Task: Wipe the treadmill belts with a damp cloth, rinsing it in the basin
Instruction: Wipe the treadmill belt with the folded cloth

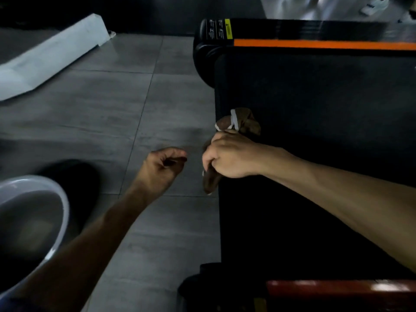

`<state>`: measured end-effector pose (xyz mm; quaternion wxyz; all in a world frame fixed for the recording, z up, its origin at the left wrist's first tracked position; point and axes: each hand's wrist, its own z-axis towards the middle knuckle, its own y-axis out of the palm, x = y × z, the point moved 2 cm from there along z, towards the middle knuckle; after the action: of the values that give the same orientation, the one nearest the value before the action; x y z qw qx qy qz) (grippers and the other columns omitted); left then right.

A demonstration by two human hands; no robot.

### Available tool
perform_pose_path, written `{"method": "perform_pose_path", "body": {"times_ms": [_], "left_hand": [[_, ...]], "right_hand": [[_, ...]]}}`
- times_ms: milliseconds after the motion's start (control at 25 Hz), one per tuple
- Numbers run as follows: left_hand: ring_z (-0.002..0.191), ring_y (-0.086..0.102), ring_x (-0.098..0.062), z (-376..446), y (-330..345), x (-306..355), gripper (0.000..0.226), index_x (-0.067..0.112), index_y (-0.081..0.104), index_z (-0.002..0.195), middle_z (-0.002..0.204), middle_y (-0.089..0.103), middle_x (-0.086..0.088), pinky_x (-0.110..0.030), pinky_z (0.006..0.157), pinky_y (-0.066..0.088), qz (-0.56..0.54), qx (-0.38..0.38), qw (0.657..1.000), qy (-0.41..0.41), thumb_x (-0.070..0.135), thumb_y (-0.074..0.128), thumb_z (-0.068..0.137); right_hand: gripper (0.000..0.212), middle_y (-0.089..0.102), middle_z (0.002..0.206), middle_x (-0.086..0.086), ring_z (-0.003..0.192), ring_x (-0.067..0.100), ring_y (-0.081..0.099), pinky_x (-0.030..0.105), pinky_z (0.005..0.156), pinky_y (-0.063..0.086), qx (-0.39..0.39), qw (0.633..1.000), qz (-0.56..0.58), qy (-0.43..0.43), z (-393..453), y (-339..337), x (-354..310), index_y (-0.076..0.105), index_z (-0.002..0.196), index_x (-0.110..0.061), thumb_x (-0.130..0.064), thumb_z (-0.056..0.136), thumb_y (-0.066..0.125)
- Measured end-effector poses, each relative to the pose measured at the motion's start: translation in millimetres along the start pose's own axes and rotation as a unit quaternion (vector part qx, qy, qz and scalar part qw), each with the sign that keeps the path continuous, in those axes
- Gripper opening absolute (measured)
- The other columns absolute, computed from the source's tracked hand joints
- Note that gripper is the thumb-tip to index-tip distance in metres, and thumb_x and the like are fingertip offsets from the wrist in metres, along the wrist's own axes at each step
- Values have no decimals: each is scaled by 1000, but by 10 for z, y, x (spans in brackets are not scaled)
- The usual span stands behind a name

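The brown cloth point(238, 124), edged with a white band, sits bunched at the left edge of the black treadmill belt point(315, 143) — part of it heaped on the belt above the knuckles, part of it hanging below the fist over the belt's edge. The right hand point(227, 157) grips it, fingers curled tight round the fabric, the bare forearm reaching in across the belt from the right.

The left hand point(164, 164) hovers just beside it over the grey tiled floor point(101, 113), holding nothing, its fingers loosely curled with the thumb near the fingertips; it does not touch the cloth.

At the far side of the belt runs an orange stripe point(324, 45) along the treadmill's side rail, with a black end cap point(206, 52) at its corner. A reddish rail point(337, 289) shows at the near side — blurred.

The basin point(57, 197), pale and round-rimmed, stands on the floor at lower left, with water in it. A long white box point(51, 57) lies on the tiles at upper left.
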<state>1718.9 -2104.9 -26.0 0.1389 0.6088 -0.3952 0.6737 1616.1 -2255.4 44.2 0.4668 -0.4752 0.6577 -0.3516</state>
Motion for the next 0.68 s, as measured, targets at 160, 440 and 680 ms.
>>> {"method": "perform_pose_path", "body": {"times_ms": [160,440,680], "left_hand": [[75,64,-1,-305,178,67,33,21,69,94,90,72,1,-15,65,50,-36,-12,998,-59,-9,57,89],[86,67,-23,-738,423,428,18,5,69,106,95,72,-13,-37,81,53,-199,-15,973,-116,5,55,94],[110,63,-27,-1146,-94,583,64,18,53,136,128,63,-12,-47,86,54,-365,-141,911,-130,46,70,81]], "right_hand": [[35,65,107,-6,115,10,44,31,104,34,-18,994,94,-44,-587,194,-248,73,98,-32,-10,87,49],[23,66,84,-2,86,12,60,29,81,47,-46,969,236,-66,-929,197,-339,74,106,-25,-12,95,57],[20,72,96,0,91,9,66,23,79,51,207,764,606,77,-557,326,-885,72,96,-20,-3,89,65]]}}
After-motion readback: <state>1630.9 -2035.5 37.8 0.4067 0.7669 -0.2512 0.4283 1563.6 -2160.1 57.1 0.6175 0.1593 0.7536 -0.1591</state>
